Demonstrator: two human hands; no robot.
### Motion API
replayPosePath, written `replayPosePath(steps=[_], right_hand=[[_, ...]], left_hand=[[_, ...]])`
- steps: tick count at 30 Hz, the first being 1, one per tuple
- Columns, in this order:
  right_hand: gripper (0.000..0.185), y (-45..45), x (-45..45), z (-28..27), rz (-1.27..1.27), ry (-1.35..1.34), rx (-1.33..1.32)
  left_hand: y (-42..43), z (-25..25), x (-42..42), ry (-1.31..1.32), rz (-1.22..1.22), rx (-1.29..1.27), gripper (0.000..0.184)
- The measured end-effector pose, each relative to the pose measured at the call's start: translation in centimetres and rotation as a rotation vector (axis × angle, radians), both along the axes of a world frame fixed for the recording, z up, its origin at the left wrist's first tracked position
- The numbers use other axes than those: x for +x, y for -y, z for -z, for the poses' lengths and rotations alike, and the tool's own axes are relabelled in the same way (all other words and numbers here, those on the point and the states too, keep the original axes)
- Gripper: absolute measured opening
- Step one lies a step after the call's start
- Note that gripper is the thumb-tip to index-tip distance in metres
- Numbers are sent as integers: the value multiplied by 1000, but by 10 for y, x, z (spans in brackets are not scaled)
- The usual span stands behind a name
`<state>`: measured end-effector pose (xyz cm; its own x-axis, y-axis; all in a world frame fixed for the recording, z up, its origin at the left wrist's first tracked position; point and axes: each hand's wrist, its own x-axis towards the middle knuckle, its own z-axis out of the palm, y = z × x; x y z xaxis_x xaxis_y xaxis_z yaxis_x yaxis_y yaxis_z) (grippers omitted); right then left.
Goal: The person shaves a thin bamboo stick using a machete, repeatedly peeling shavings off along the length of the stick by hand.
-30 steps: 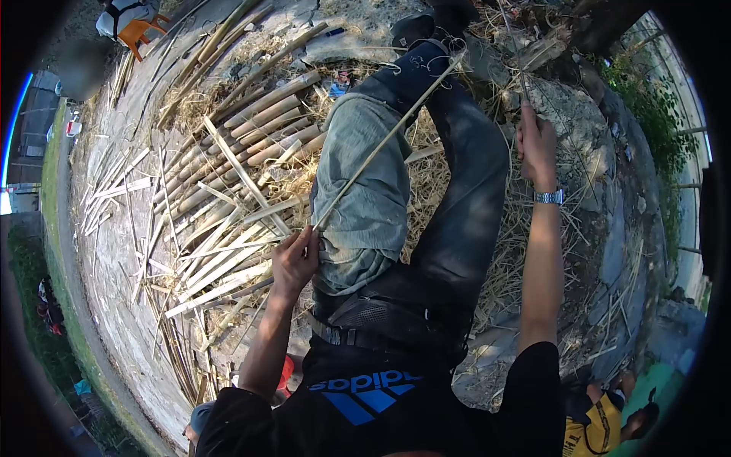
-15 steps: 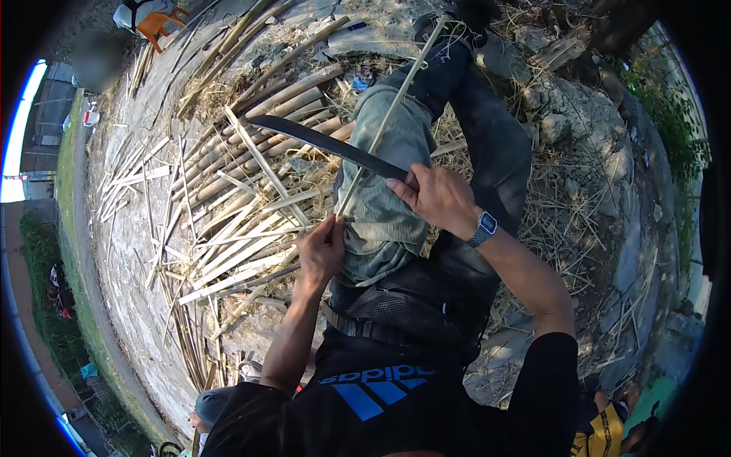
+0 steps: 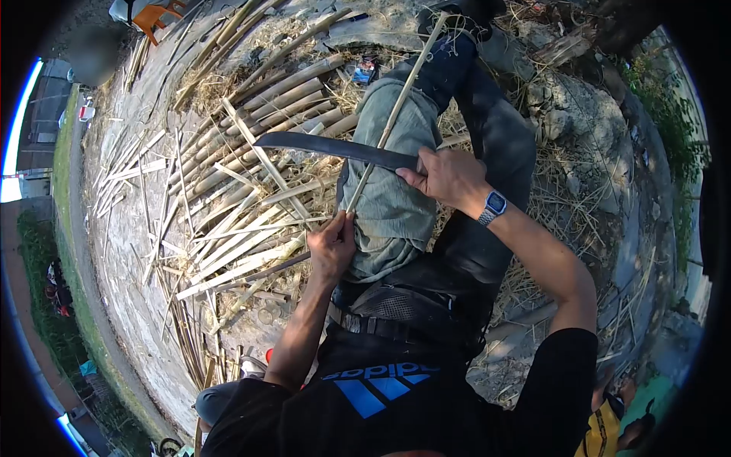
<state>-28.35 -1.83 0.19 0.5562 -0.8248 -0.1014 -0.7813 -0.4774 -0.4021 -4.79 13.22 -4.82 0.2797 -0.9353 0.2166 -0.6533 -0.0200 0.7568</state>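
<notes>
My right hand [image 3: 449, 177] is closed round the handle of a machete [image 3: 327, 145], its dark blade pointing left across my thigh. Beneath the blade runs a thin bamboo strip [image 3: 402, 95], lying lengthwise over a grey-green cloth [image 3: 388, 202] draped on my leg. My left hand [image 3: 333, 242] pinches the near end of this strip by my hip. The strip's far end reaches down near my foot. Blade and strip cross over the cloth; the blade appears to rest on the strip.
Bamboo poles [image 3: 293, 103] lie in a pile to the left, with split bamboo strips [image 3: 236, 255] beside them. Shavings [image 3: 567, 206] and rocks [image 3: 560, 126] cover the ground at right. An orange chair [image 3: 154, 19] stands far left. Another person in yellow [image 3: 603, 430] is at lower right.
The machete has shifted slightly toward me along the strip, its blade now lying more level. My right hand has moved a little right; my left hand keeps its pinch.
</notes>
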Motion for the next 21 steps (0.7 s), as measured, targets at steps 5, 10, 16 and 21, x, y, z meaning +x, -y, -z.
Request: replayPosePath(steps=[5,10,16,21], right_hand=[[59,36,4,-6,173,1,-82],[62,20,-6,-9,97,-11,-38],[67,41,-9,-22,265,41,-48],[68,64,-51,-7,241,-9,-96]], left_hand=[[1,4,-4,11,-8,-29,14],[-2,11,1,97,46,-143,9],[10,6,-4,123,40,-99,10],[-13,11,14,186,111,-144,6]])
